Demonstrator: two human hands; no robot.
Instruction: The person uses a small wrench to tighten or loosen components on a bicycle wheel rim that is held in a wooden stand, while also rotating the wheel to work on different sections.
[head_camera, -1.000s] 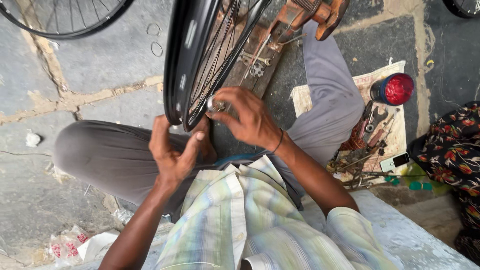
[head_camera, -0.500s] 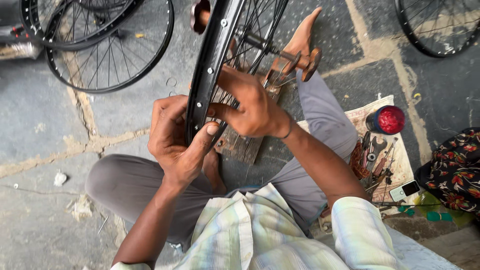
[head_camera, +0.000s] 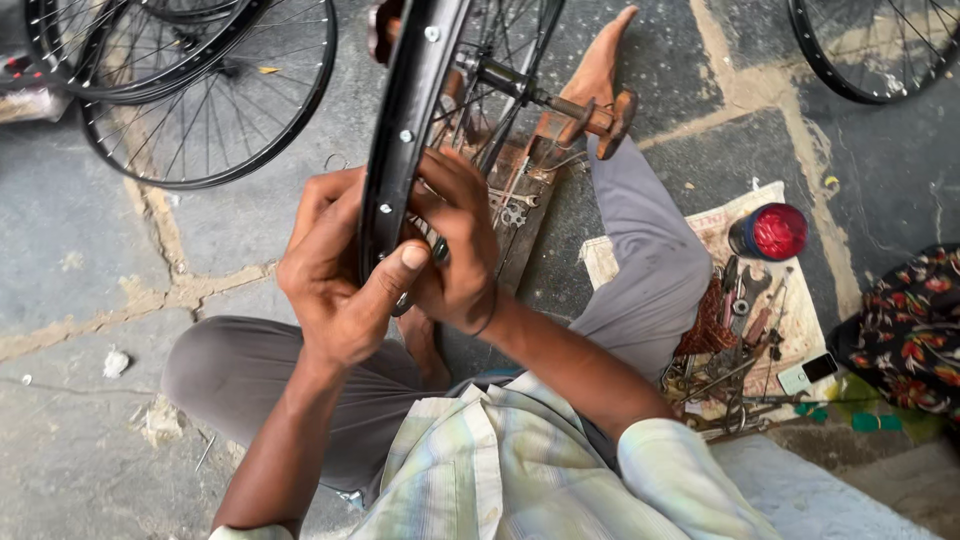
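Left hand (head_camera: 335, 285) clamps the black wheel rim (head_camera: 400, 160); right hand (head_camera: 460, 255) pinches a spoke fitting. A slipping rim could trap fingers.

soft, even daylight fills the scene, bright but without hard shadows; only faint shade lies on the stone floor (head_camera: 90, 270) under the legs. a pale sheen runs along the black wheel rim (head_camera: 400, 150). near the rim the hands look sharp; spokes above it blur slightly, and lines bend toward the frame's corners.
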